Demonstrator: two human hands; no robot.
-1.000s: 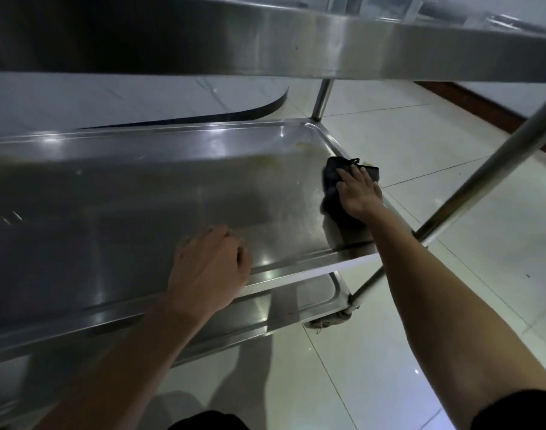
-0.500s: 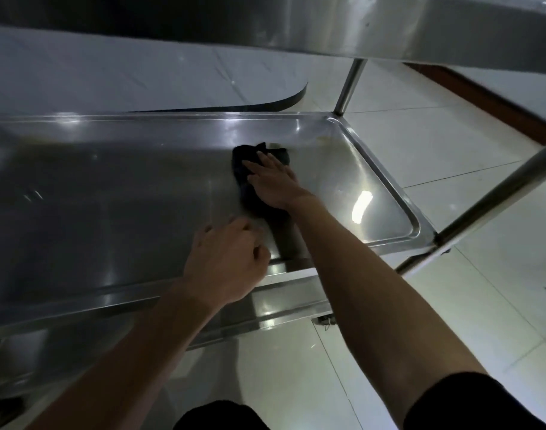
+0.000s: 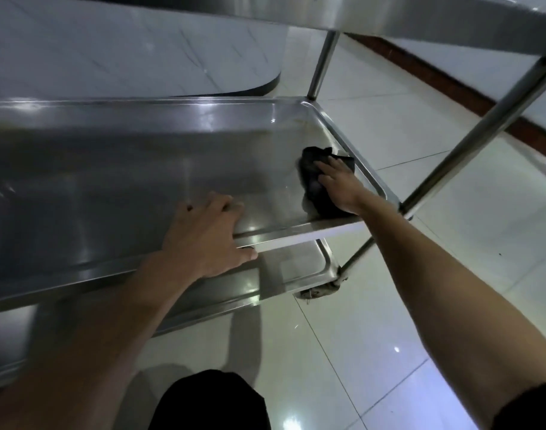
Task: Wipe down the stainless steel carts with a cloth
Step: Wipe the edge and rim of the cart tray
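I see the middle shelf (image 3: 116,169) of the steel cart filling the left, w/ a raised rim all round. Left hand (image 3: 208,237) clamps the shelf's near edge, fingers over the top, thumb under the lip. Further right, the right hand (image 3: 338,186) lies flat, fingers spread, pressing a black cloth (image 3: 312,175) onto the shelf by its right rim, near the front corner. Rightmost, a cart leg (image 3: 482,128) slants over the tiled floor (image 3: 389,321).
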